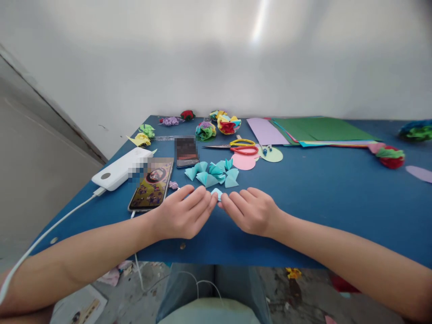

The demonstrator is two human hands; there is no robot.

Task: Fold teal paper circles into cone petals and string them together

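Observation:
Between my two hands is a small light-blue piece of folded paper (217,193), pinched from both sides above the blue table (303,202). The fingers of my left hand (189,211) are closed on its left edge. From the right, my right hand (251,210) grips it with thumb and forefinger. Most of the paper is hidden behind the fingertips. Just beyond it lie several turquoise folded paper fans (207,179) in a loose cluster.
Scissors (239,146) with yellow and red handles rest on pink paper circles (245,161). At left are a phone (151,183), a cabled white power bank (122,168) and a darker phone (186,151). Paper flowers (205,130) and green sheets (324,129) line the back.

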